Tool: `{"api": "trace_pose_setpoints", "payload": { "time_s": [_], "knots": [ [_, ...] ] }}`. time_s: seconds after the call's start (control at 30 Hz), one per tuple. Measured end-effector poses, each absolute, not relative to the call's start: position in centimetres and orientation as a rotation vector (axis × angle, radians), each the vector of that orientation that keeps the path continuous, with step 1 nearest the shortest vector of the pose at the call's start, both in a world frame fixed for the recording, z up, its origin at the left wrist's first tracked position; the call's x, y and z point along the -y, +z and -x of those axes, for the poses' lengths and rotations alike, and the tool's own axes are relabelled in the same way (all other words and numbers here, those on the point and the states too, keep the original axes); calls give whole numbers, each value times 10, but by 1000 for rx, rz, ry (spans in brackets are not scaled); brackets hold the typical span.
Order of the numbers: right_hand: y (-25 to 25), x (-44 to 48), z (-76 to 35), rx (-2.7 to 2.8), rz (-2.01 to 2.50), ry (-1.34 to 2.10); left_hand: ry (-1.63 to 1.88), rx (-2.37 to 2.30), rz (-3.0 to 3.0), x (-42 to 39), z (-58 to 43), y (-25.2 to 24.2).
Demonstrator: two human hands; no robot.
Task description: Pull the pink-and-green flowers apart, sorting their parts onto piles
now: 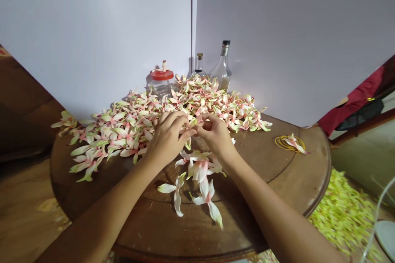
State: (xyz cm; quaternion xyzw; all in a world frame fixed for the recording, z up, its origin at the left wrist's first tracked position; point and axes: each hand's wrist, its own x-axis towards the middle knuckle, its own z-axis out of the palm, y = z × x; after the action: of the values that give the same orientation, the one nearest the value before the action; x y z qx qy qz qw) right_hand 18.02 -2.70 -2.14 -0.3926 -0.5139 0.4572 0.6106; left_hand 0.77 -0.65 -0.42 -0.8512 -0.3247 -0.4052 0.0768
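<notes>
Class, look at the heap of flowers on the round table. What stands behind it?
A red-lidded jar, a small bottle and a taller bottle stand against the wall. The flower heap hides their bases.

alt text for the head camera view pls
The left hand and right hand meet fingertip to fingertip at the near edge of a heap of pink-and-cream flowers on a round wooden table. Behind the heap stand a red-lidded jar and two glass bottles; yellow rubber bands lie to the right.
</notes>
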Motion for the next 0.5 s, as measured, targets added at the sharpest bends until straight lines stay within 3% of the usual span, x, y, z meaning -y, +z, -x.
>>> {"api": "trace_pose_setpoints", "payload": {
  "time_s": [0.17, 0.5],
  "knots": [
    [-29, 24, -179, 1181, 916, 1161, -945, 1040, 2438, 7, -6, -5],
    [-29, 24, -173, 1170, 1064, 974, -1352, 776, 2274, 22, -8, 5]
  ]
}}
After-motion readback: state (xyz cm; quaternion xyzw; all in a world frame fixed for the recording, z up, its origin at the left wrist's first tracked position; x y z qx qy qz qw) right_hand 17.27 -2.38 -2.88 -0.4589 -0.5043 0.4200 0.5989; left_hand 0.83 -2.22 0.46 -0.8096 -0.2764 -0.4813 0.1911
